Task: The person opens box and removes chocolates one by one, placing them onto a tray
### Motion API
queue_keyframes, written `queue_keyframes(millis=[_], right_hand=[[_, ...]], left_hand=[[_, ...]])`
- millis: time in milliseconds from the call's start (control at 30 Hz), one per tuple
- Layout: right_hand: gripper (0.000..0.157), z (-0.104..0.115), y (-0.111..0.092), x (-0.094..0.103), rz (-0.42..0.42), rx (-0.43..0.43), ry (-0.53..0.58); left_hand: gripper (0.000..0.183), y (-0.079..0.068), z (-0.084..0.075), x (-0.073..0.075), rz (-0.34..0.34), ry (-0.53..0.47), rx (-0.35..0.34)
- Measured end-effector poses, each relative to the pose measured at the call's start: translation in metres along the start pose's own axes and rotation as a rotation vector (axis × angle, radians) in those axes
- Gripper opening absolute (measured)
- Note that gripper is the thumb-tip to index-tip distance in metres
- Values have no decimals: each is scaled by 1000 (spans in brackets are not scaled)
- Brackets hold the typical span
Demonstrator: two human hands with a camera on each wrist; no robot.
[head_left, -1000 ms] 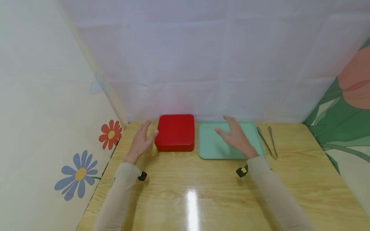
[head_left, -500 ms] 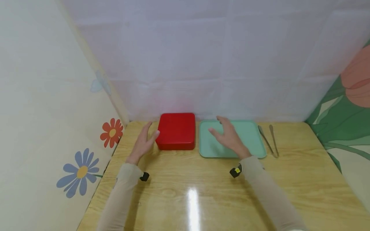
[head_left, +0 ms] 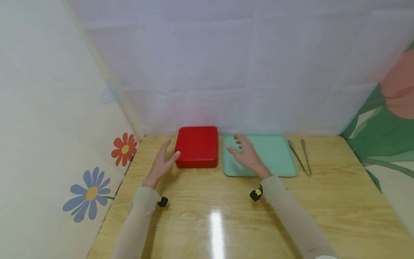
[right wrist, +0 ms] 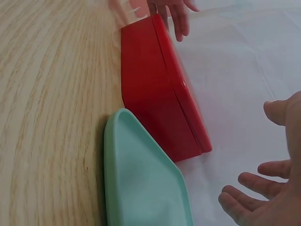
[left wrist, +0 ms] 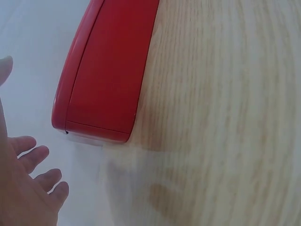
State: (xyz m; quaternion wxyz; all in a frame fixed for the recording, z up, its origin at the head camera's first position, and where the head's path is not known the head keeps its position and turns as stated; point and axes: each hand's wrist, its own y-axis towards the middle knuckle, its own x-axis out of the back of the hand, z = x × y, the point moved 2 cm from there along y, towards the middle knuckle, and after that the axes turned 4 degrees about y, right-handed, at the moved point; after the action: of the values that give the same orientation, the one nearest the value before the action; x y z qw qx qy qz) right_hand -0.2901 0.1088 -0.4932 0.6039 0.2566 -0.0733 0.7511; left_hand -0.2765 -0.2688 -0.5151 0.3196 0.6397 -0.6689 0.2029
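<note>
A red lidded box (head_left: 196, 146) stands at the back of the table, its lid seam showing in both wrist views. My left hand (head_left: 160, 164) is at the box's left side, thumb near its front left corner and fingers spread; in the left wrist view a gap shows between the hand (left wrist: 30, 188) and the box (left wrist: 110, 66). Over the mint green tray (head_left: 271, 158) hovers my right hand (head_left: 247, 155), fingers apart and holding nothing. The right wrist view has the tray (right wrist: 146, 183) beside the box (right wrist: 155, 89), with the right hand (right wrist: 275, 183) above.
Metal tongs (head_left: 300, 158) lie on the wooden table (head_left: 194, 208) right of the tray. A white sheet (head_left: 200, 72) hangs directly behind the box and tray. Walls with painted flowers (head_left: 91, 193) flank the table.
My right hand has moved left over the tray, toward the red box. The left hand has shifted slightly, its thumb now nearer the box. The box, tray and tongs stay in place.
</note>
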Motion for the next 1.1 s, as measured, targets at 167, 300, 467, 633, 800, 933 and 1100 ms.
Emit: queue_keyframes(millis=[167,300,467,633,800,933,1100], right_hand=[[75,-1,2,-6,16,-18,13],[72,-2,2,-10,23,-24,25],[71,-4,5,-21,44,-30,30],[72,-3,10,-31,40,-24,44],[75,1,13,-37,36,-58,64],[77,3,15,-42,50,-80,81],[76,1,19,-46,37,-81,83]], left_hand=[[89,-1,2,-6,12,-26,13],[90,-4,4,-11,37,-25,29],[95,-7,9,-13,70,-44,41],[109,-9,14,-16,112,-34,48],[123,-11,14,-19,132,-3,47],[121,-9,12,-21,126,-8,-3],[119,-6,14,-26,129,-31,-55]])
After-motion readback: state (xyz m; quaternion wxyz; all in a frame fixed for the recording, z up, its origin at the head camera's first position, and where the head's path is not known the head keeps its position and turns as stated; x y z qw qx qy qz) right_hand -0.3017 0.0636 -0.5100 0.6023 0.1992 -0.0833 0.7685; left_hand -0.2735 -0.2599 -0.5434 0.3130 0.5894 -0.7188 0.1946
